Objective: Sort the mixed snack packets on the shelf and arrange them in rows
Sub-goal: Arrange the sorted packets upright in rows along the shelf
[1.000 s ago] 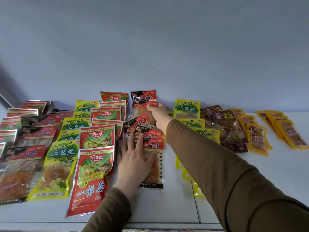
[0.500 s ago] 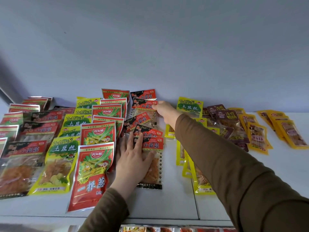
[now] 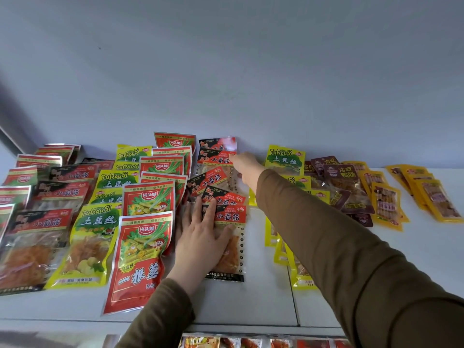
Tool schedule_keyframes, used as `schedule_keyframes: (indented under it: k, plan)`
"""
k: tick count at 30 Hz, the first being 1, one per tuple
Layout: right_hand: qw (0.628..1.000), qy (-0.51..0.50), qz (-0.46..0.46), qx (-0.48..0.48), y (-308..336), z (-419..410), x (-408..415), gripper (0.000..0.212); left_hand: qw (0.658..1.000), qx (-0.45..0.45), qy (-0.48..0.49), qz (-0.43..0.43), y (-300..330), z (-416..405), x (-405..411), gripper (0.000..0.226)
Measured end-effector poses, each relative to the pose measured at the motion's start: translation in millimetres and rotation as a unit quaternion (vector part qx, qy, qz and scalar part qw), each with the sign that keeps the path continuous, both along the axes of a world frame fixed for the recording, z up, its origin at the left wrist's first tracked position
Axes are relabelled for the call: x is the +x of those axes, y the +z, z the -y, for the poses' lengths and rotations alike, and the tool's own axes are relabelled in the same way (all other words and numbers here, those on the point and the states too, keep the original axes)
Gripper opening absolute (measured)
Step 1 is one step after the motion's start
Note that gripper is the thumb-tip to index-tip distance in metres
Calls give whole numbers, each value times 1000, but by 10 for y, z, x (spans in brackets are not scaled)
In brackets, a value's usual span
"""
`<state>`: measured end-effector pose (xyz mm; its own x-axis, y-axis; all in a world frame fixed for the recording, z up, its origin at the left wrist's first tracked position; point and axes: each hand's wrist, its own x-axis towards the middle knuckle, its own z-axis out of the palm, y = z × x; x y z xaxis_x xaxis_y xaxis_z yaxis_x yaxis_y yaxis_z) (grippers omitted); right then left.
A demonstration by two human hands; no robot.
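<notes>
A row of black-and-red packets runs from front to back in the middle of the white shelf. My left hand lies flat, fingers spread, on the front packet of that row. My right hand reaches to the back and pinches the right edge of a rear black-and-red packet. To the left lie rows of red packets, yellow-green packets and more black-and-red packets. My right sleeve covers part of a line of yellow packets.
On the right lie yellow-green packets, brown packets and yellow-orange packets, with more at the far right. A grey wall closes the back. Further packets show on a lower shelf.
My right hand has shifted slightly right and toward the back along the rear packet. My left hand has stayed flat on the front packet.
</notes>
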<state>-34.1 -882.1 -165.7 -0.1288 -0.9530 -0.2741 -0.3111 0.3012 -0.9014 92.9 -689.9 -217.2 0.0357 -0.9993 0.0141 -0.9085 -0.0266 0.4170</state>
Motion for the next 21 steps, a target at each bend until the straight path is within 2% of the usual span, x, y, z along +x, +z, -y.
schedule_keyframes:
  k: [3, 6, 9, 12, 18, 21]
  plan:
    - [999, 39, -33, 2, 17, -30, -45, 39, 1000, 1, 1, -2, -17, 7, -7, 84]
    - [999, 40, 5, 13, 46, -28, -1, 41, 1000, 4, 2, -11, -27, 21, -8, 84]
    - [997, 38, 47, 44, 36, -76, 44, 32, 1000, 3, 2, -15, -31, 30, -13, 83]
    - [994, 42, 71, 70, -20, -89, 28, 35, 1000, 4, 3, -18, -18, 38, -27, 82]
    - [986, -34, 157, -41, -135, -42, 29, 29, 1000, -7, -2, 1, 9, 37, -36, 83]
    - [973, -42, 219, -56, -129, -47, -20, 20, 1000, -4, -3, 8, 11, 33, -35, 84]
